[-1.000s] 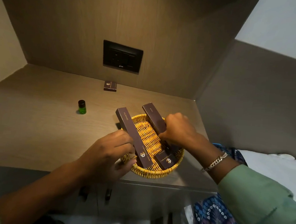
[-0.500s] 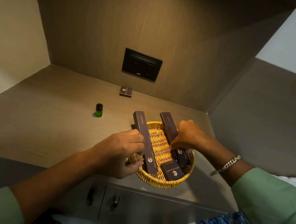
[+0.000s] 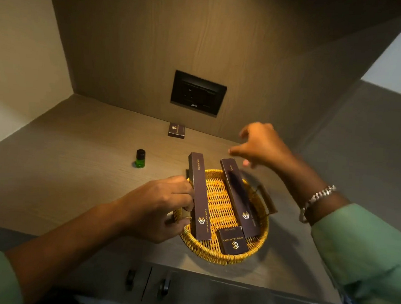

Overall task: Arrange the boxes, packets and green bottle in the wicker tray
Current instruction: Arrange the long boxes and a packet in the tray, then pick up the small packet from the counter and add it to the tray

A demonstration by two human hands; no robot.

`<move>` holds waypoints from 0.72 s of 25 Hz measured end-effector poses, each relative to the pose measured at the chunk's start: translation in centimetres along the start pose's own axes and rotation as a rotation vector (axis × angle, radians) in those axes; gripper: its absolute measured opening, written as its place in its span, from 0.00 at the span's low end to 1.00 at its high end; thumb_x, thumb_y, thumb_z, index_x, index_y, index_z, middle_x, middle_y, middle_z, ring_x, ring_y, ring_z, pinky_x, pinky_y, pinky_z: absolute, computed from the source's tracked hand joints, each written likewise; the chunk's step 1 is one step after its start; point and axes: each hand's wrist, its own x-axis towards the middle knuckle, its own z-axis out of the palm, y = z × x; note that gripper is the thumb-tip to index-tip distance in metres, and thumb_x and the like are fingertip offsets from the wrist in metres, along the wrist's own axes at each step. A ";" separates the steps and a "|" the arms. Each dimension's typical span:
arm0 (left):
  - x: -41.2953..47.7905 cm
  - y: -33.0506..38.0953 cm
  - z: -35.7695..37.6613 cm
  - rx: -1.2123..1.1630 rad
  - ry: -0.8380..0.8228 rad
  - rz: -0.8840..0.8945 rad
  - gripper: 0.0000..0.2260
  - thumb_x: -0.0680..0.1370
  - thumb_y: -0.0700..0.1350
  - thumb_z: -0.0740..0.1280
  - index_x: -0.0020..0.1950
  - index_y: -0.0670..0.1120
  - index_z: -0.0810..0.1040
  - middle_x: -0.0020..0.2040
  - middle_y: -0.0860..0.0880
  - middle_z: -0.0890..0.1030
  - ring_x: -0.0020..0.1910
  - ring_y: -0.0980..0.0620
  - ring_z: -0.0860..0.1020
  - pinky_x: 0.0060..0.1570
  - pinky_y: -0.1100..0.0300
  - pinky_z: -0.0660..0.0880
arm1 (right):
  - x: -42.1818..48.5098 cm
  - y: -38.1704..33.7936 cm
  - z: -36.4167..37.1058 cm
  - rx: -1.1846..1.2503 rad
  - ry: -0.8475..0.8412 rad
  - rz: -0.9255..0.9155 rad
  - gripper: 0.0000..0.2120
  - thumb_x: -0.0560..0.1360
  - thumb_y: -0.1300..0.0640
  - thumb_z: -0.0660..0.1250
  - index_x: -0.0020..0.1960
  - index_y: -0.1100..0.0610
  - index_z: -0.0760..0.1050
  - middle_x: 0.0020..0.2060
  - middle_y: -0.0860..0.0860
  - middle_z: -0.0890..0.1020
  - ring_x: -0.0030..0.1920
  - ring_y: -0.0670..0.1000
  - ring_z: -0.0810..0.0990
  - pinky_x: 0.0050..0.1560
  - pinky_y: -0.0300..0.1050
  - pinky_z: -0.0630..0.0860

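Observation:
A round wicker tray sits near the front edge of the wooden counter. Two long dark boxes lean in it: the left long box and the right long box. A small dark box lies at the tray's front. My left hand grips the tray's left handle and touches the left long box. My right hand hovers open above the tray's far right rim, holding nothing. A small green bottle stands on the counter left of the tray. Another small dark box lies by the back wall.
A black switch panel is set in the back wall. Wood-panelled walls close the counter at the back and right. Drawers with dark handles are below the counter's front edge. A tray handle sticks out on the right.
My right hand let go of the right long box and rose up and back, fingers spread. My left hand stayed at the tray's left side.

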 end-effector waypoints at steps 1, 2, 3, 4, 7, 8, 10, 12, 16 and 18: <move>0.1 0.1 -0.2 0.001 0.001 -0.016 0.08 0.71 0.45 0.75 0.47 0.44 0.81 0.47 0.47 0.82 0.47 0.51 0.78 0.40 0.57 0.80 | 1.8 -0.8 0.1 0.064 0.015 -0.050 0.14 0.70 0.53 0.76 0.52 0.54 0.76 0.44 0.53 0.79 0.33 0.49 0.84 0.25 0.37 0.77; 0.2 0.3 -0.3 0.009 0.010 -0.034 0.07 0.72 0.45 0.74 0.47 0.44 0.81 0.48 0.47 0.82 0.47 0.52 0.78 0.40 0.57 0.80 | 3.8 -1.5 0.6 0.094 0.021 -0.097 0.16 0.71 0.55 0.75 0.56 0.56 0.76 0.49 0.56 0.79 0.37 0.51 0.84 0.31 0.41 0.81; 0.2 0.5 -0.4 0.017 0.018 -0.053 0.07 0.72 0.45 0.74 0.47 0.44 0.81 0.48 0.47 0.82 0.47 0.52 0.77 0.40 0.57 0.80 | 5.7 -2.3 1.3 0.100 0.020 -0.143 0.17 0.71 0.56 0.75 0.58 0.57 0.77 0.52 0.57 0.79 0.42 0.53 0.84 0.39 0.46 0.83; 0.2 0.7 -0.3 0.020 0.018 -0.070 0.07 0.73 0.46 0.74 0.47 0.44 0.81 0.48 0.47 0.82 0.47 0.52 0.77 0.40 0.58 0.80 | 7.4 -3.0 2.1 0.098 0.012 -0.183 0.17 0.71 0.57 0.75 0.58 0.58 0.78 0.53 0.58 0.80 0.47 0.54 0.83 0.47 0.49 0.82; -0.1 1.3 -0.2 0.015 0.020 -0.111 0.07 0.73 0.45 0.73 0.49 0.44 0.81 0.48 0.47 0.82 0.47 0.52 0.77 0.41 0.59 0.79 | 12.1 -5.2 5.1 0.009 -0.093 -0.274 0.17 0.72 0.59 0.74 0.59 0.61 0.78 0.55 0.59 0.81 0.56 0.57 0.79 0.58 0.52 0.78; -0.1 1.5 -0.1 0.008 0.022 -0.119 0.07 0.74 0.45 0.72 0.49 0.44 0.80 0.48 0.46 0.82 0.47 0.52 0.76 0.41 0.58 0.79 | 13.2 -5.7 6.1 -0.057 -0.138 -0.297 0.17 0.72 0.59 0.74 0.59 0.61 0.78 0.56 0.59 0.81 0.57 0.57 0.79 0.59 0.52 0.77; -0.1 1.6 0.1 0.005 0.050 -0.149 0.07 0.75 0.45 0.71 0.48 0.43 0.80 0.46 0.45 0.81 0.45 0.51 0.75 0.39 0.56 0.77 | 14.8 -6.7 7.9 -0.170 -0.227 -0.344 0.17 0.70 0.58 0.75 0.58 0.60 0.79 0.54 0.58 0.82 0.56 0.57 0.79 0.58 0.51 0.77; 0.0 1.9 0.3 0.009 0.080 -0.168 0.07 0.74 0.45 0.71 0.45 0.42 0.79 0.42 0.45 0.79 0.42 0.51 0.72 0.36 0.54 0.76 | 15.8 -7.6 9.1 -0.192 -0.288 -0.355 0.20 0.67 0.56 0.77 0.57 0.58 0.78 0.53 0.57 0.81 0.54 0.57 0.79 0.55 0.50 0.78; -0.1 2.1 0.4 0.030 0.073 -0.204 0.06 0.74 0.43 0.71 0.43 0.41 0.78 0.40 0.44 0.78 0.41 0.51 0.70 0.35 0.53 0.75 | 16.7 -9.5 10.2 -0.229 -0.289 -0.373 0.24 0.65 0.54 0.79 0.57 0.58 0.77 0.52 0.56 0.80 0.52 0.56 0.79 0.54 0.51 0.80; -0.4 2.1 0.3 0.039 0.071 -0.224 0.06 0.74 0.43 0.70 0.45 0.41 0.78 0.43 0.43 0.79 0.43 0.50 0.72 0.37 0.52 0.76 | 16.2 -9.8 9.4 -0.283 -0.283 -0.404 0.23 0.64 0.56 0.79 0.57 0.58 0.78 0.52 0.56 0.80 0.51 0.56 0.79 0.53 0.51 0.80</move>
